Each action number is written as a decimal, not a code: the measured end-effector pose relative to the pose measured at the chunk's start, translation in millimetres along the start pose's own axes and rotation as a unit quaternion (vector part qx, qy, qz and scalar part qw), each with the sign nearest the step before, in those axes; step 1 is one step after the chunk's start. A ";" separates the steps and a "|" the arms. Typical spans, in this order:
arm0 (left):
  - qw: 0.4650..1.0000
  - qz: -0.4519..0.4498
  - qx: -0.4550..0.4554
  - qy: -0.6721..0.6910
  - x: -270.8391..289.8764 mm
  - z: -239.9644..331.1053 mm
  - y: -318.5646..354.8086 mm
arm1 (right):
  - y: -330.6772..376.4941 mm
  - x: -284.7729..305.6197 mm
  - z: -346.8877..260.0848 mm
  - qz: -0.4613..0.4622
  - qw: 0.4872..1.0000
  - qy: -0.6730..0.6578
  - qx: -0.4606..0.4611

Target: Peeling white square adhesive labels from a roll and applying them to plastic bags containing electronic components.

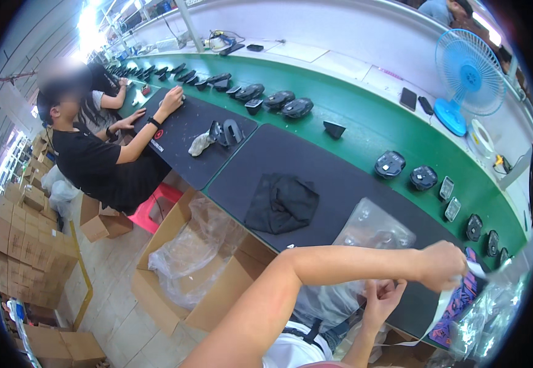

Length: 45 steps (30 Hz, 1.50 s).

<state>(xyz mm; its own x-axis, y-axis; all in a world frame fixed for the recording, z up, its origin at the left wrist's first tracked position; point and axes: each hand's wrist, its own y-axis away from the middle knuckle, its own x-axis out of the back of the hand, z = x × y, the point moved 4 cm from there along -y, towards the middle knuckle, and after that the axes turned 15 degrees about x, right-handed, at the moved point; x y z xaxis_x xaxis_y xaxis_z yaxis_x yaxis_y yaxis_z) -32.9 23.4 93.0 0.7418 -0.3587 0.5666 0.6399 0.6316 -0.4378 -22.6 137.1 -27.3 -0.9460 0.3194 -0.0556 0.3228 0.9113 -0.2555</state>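
My left arm reaches across to the right side. Its hand, my left hand (443, 265), is closed in a fist at a long white strip (443, 310), which hangs down in a loop beside it. Lower and nearer to me is my right hand (383, 300), its thumb and fingers drawn together; what they pinch, if anything, is too small to make out. Clear plastic bags (374, 227) lie on the dark mat under and behind my left forearm. A folded black cloth or pouch (283, 203) rests farther left on the mat.
Shiny clear packaging (487, 316) and a purple patterned sheet (456, 306) are at the right. Black devices (390, 164) line the green bench (352, 147). A blue fan (469, 76) stands behind. An open carton (156, 300) is on the floor; a co-worker (88, 153) sits left.
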 end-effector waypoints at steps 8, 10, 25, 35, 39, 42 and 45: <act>0.991 0.126 0.019 0.029 -13.1 -62.0 -2.5 | 14.7 19.1 -5.1 -0.037 0.999 0.000 -0.008; 0.993 0.115 -0.008 0.008 -10.1 -79.7 1.9 | 14.7 11.0 -4.9 -0.041 0.999 -0.002 0.010; 0.992 0.048 -0.083 -0.083 14.9 -59.6 7.0 | -97.9 85.5 -98.4 0.109 0.913 0.277 0.279; 0.992 -0.111 -0.055 -0.005 -22.3 -16.6 0.1 | -91.6 120.0 -94.8 0.149 0.893 0.255 0.340; 0.981 -0.169 -0.068 -0.059 -24.1 -27.8 6.0 | -83.0 122.8 -47.8 0.166 0.946 0.165 0.226; 0.970 -0.232 -0.018 -0.076 -29.2 -35.1 3.1 | -75.0 122.9 -33.9 0.159 0.975 0.075 0.139; 0.980 -0.196 -0.018 0.004 -25.9 -33.3 2.1 | -70.1 123.4 -27.0 0.174 0.967 0.099 0.154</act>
<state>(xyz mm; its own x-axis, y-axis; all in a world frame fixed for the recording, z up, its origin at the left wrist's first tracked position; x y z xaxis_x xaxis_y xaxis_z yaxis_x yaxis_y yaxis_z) -44.0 11.1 54.2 0.4391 -0.5747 0.6906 0.8825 0.4202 -0.2115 -161.2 119.6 9.8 -0.7471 0.6646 -0.0121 0.5674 0.6281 -0.5325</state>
